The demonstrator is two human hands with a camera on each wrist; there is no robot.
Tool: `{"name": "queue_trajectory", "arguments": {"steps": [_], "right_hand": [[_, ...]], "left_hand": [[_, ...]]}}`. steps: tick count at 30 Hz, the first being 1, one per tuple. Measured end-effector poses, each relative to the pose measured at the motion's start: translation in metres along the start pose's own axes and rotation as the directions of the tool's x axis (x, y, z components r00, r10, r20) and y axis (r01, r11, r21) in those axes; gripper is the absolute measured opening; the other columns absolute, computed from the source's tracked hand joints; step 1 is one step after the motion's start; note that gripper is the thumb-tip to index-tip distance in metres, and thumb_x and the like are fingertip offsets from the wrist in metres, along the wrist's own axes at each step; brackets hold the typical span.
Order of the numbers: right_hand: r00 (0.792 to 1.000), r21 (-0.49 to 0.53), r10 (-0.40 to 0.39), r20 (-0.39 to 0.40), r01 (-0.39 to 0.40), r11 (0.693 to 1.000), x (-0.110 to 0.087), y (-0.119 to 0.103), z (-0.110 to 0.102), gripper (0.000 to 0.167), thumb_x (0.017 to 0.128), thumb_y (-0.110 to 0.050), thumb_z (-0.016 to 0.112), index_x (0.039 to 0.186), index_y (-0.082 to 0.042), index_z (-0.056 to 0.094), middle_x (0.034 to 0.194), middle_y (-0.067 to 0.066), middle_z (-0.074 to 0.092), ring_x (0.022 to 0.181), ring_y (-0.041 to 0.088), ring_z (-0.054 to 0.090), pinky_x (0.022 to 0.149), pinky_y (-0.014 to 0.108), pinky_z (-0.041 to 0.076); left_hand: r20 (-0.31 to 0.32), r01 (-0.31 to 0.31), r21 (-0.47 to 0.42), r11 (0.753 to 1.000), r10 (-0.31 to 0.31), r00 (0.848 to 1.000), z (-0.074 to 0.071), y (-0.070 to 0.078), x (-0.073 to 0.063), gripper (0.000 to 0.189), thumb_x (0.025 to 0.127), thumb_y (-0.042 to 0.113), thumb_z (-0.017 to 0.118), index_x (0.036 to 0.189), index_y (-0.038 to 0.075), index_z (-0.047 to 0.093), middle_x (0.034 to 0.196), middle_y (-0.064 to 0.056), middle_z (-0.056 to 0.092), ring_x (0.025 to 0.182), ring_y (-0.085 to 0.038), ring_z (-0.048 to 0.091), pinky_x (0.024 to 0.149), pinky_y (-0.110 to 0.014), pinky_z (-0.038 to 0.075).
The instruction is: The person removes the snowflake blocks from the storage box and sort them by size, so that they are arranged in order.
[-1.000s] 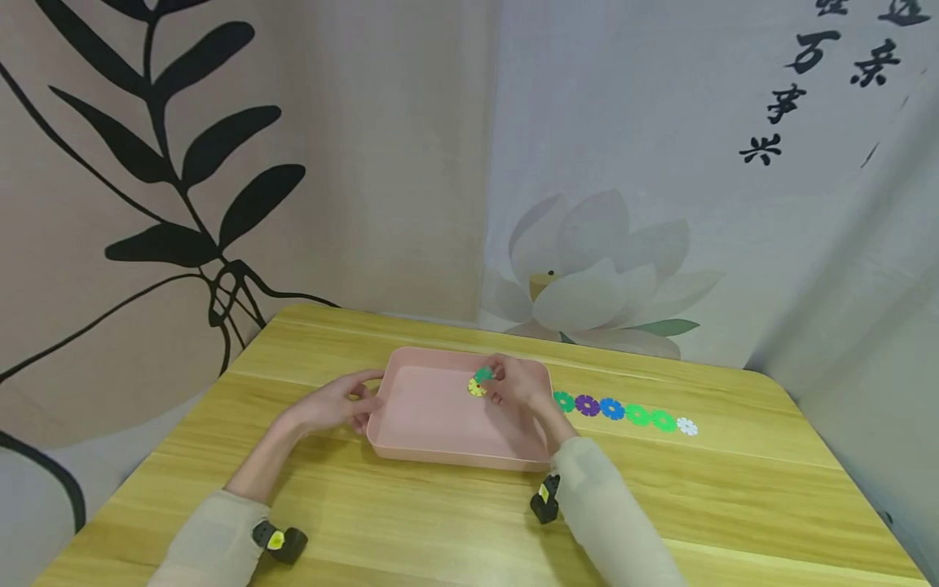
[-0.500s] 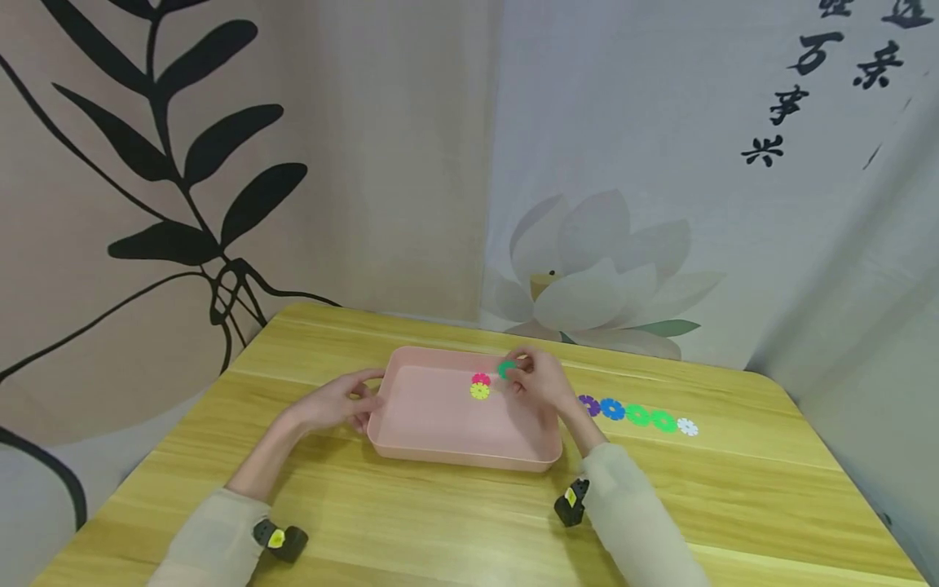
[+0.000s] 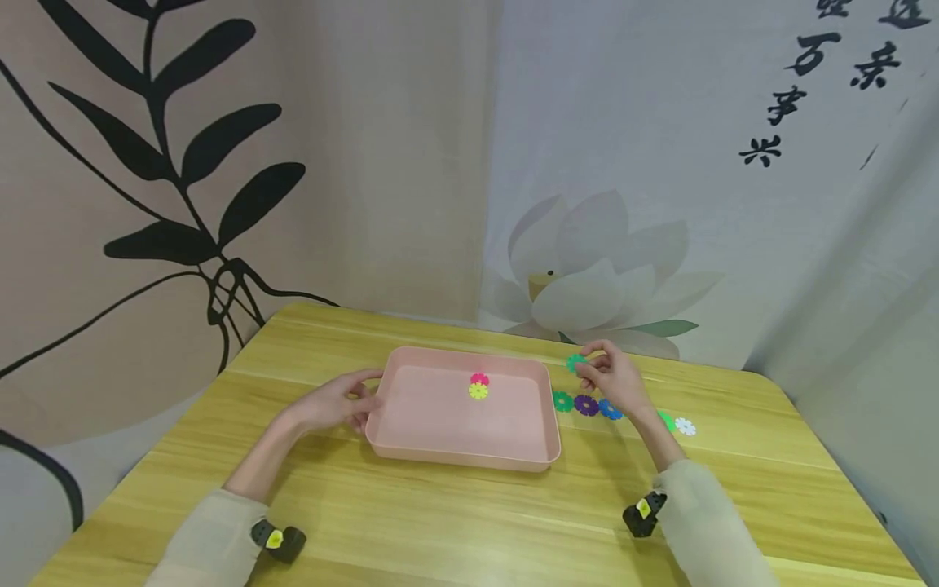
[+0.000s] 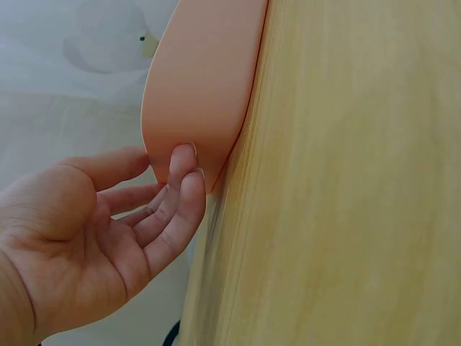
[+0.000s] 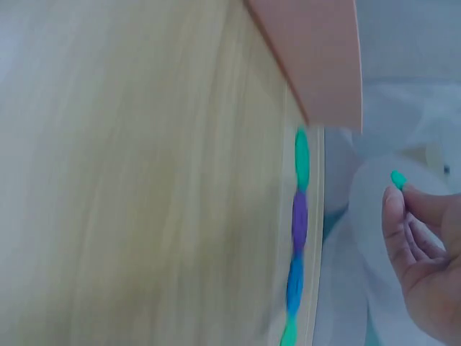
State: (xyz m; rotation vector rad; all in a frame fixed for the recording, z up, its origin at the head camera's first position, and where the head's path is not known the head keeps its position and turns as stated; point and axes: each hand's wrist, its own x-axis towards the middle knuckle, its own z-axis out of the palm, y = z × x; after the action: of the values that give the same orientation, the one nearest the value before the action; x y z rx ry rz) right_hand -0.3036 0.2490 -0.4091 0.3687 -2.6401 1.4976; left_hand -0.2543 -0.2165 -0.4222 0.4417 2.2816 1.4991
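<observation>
My left hand [image 3: 341, 402] holds the left end of a shallow pink tray [image 3: 455, 452]. In the left wrist view, the fingers of that hand [image 4: 108, 238] are bent against the outer wall of the tray [image 4: 202, 79]. My right hand [image 3: 614, 377] pinches a green snowflake disc [image 3: 575, 364] between thumb and fingertips, raised over the table right of the tray. From the right wrist camera the pinched disc [image 5: 398, 179] shows edge-on. Inside the tray lie a pink snowflake disc [image 3: 479, 379] and a yellow one [image 3: 478, 392], side by side.
A row of discs runs right from the tray: green [image 3: 562, 401], purple [image 3: 586, 405], blue [image 3: 610, 409], light green [image 3: 666, 420] and white [image 3: 685, 426]. My right hand and wrist cover part of it. A printed curtain [image 3: 396, 163] hangs behind the wooden table [image 3: 440, 522].
My right hand has carried the green disc out of the tray and to the right, above the row. That uncovered the pink disc beside the yellow one. My left hand stays put.
</observation>
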Motion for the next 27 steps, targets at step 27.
{"name": "queue_trajectory", "arguments": {"steps": [27], "right_hand": [[0.926, -0.244, 0.34, -0.165, -0.373, 0.895, -0.074, 0.091, -0.138, 0.027, 0.098, -0.006, 0.062, 0.107, 0.018, 0.053, 0.076, 0.008, 0.068, 0.059, 0.014, 0.065, 0.055, 0.027, 0.056]], "left_hand": [[0.011, -0.014, -0.02, 1.0, 0.014, 1.0, 0.002, 0.005, -0.002, 0.062, 0.105, 0.008, 0.053, 0.156, -0.008, 0.021, 0.103, -0.022, 0.056, 0.079, -0.024, 0.064, 0.073, -0.043, 0.058]]}}
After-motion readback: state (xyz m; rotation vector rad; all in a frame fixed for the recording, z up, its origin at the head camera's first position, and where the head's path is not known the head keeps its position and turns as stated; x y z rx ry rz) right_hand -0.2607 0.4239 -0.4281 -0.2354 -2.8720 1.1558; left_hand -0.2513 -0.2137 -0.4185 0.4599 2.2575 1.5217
